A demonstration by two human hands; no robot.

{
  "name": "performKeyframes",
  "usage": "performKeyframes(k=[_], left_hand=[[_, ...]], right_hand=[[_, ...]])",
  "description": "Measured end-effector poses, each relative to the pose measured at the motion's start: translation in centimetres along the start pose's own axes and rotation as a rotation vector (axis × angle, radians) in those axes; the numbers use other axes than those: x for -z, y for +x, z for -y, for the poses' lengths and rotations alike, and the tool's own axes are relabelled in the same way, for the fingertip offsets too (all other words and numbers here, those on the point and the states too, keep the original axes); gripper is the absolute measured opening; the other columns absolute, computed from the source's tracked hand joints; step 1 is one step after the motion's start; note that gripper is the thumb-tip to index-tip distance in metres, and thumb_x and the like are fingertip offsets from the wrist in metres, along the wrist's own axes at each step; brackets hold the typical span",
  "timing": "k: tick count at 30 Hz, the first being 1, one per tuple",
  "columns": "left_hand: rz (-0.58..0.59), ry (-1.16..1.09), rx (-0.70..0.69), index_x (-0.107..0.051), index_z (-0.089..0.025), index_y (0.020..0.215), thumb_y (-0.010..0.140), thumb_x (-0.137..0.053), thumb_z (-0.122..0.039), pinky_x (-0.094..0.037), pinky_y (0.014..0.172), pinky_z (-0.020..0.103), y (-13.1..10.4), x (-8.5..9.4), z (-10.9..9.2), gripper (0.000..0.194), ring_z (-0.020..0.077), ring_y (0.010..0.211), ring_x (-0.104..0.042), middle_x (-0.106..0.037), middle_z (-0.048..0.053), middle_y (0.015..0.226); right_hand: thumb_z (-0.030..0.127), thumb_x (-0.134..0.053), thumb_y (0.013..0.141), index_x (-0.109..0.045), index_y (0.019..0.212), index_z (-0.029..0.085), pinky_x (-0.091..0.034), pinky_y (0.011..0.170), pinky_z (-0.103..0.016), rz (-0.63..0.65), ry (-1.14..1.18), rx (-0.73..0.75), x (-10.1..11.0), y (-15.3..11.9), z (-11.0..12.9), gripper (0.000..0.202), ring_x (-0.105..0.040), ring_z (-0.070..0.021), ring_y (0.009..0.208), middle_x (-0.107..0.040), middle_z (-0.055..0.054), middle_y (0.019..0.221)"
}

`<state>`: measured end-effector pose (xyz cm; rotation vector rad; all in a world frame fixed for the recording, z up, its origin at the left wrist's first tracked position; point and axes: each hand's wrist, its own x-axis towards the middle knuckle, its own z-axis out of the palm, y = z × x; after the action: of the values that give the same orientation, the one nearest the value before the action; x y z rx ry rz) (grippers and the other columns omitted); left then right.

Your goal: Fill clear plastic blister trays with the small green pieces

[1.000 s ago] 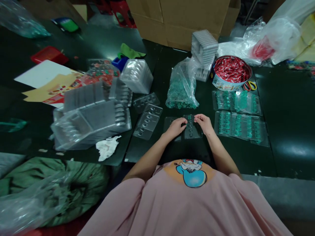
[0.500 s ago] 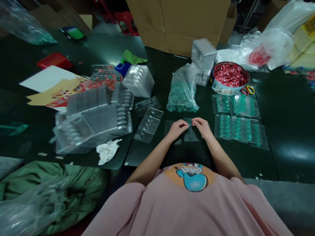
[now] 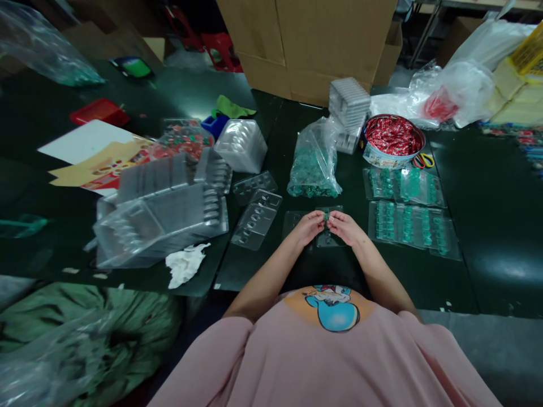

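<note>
My left hand and my right hand meet above a clear plastic tray on the dark table. Between their pinched fingertips is a small green piece, and both hands grip it. Another clear tray lies flat just left of this one, partly behind my left hand. Beyond my hands stands a clear bag of green pieces. To the right lie clear trays filled with green pieces.
Stacked clear trays and white crumpled tissue are at the left. A round tin of red packets stands at the back right beside scissors. A large cardboard box rises behind.
My fingertips have come together over the tray, now closed around a small green piece. The whole view has shifted slightly.
</note>
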<state>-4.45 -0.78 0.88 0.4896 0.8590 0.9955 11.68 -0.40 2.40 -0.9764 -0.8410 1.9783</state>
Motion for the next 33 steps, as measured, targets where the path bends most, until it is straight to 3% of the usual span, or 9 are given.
performKeyframes(k=[4, 11, 18, 23, 28, 33], left_hand=[[0.013, 0.068, 0.096, -0.065, -0.014, 0.075, 0.063, -0.082, -0.031, -0.045, 0.062, 0.021, 0.0, -0.1, -0.8, 0.027, 0.0095, 0.063, -0.058, -0.062, 0.001, 0.067], [0.055, 0.205, 0.140, -0.066, -0.013, 0.076, 0.054, -0.087, -0.029, -0.043, 0.058, 0.021, -0.7, -0.1, -2.1, 0.034, 0.0068, 0.057, -0.052, -0.060, 0.000, 0.063], [0.082, 0.066, 0.017, -0.060, -0.015, 0.075, 0.065, -0.077, -0.032, -0.045, 0.064, 0.023, -1.1, -0.5, -0.8, 0.026, 0.0090, 0.064, -0.056, -0.057, -0.001, 0.069], [-0.024, 0.109, -0.069, -0.058, -0.016, 0.077, 0.072, -0.072, -0.038, -0.046, 0.067, 0.025, 0.3, -1.2, -0.8, 0.026, 0.0110, 0.068, -0.056, -0.058, 0.001, 0.071], [-0.101, 0.320, -0.206, -0.065, -0.014, 0.080, 0.069, -0.074, -0.035, -0.044, 0.067, 0.023, 1.9, -1.5, -1.7, 0.026, 0.0095, 0.066, -0.054, -0.060, 0.000, 0.070], [-0.220, 0.618, -0.282, -0.069, -0.015, 0.078, 0.074, -0.067, -0.031, -0.045, 0.067, 0.026, 2.4, -0.6, -0.3, 0.017, 0.0128, 0.066, -0.056, -0.063, 0.001, 0.069]], right_hand=[[0.047, -0.080, 0.062, -0.058, 0.076, 0.021, -0.039, 0.059, -0.019, -0.015, -0.125, 0.015, -0.2, -0.5, 0.4, 0.038, -0.052, -0.0075, 0.062, -0.055, 0.005, 0.068], [0.042, -0.075, 0.065, -0.056, 0.072, 0.019, -0.036, 0.057, -0.021, -0.001, -0.274, 0.060, -0.4, -0.8, 0.7, 0.030, -0.049, -0.0075, 0.060, -0.054, 0.005, 0.065], [0.040, -0.075, 0.063, -0.054, 0.070, 0.019, -0.035, 0.057, -0.022, 0.006, -0.136, 0.070, -1.1, -1.0, 0.6, 0.031, -0.042, -0.0063, 0.055, -0.049, 0.006, 0.062], [0.043, -0.072, 0.063, -0.055, 0.073, 0.021, -0.031, 0.054, -0.022, -0.094, -0.140, 0.078, -0.6, -0.1, 1.5, 0.030, -0.040, -0.0076, 0.056, -0.046, 0.006, 0.062], [0.039, -0.065, 0.071, -0.059, 0.073, 0.020, -0.032, 0.055, -0.022, -0.196, -0.418, 0.211, 1.1, 1.2, 2.2, 0.021, -0.044, -0.0088, 0.058, -0.051, 0.004, 0.064], [0.031, -0.055, 0.079, -0.063, 0.076, 0.020, -0.039, 0.062, -0.025, -0.274, -0.896, 0.267, 2.1, 1.6, 0.9, 0.013, -0.052, -0.0129, 0.062, -0.060, 0.002, 0.067]])
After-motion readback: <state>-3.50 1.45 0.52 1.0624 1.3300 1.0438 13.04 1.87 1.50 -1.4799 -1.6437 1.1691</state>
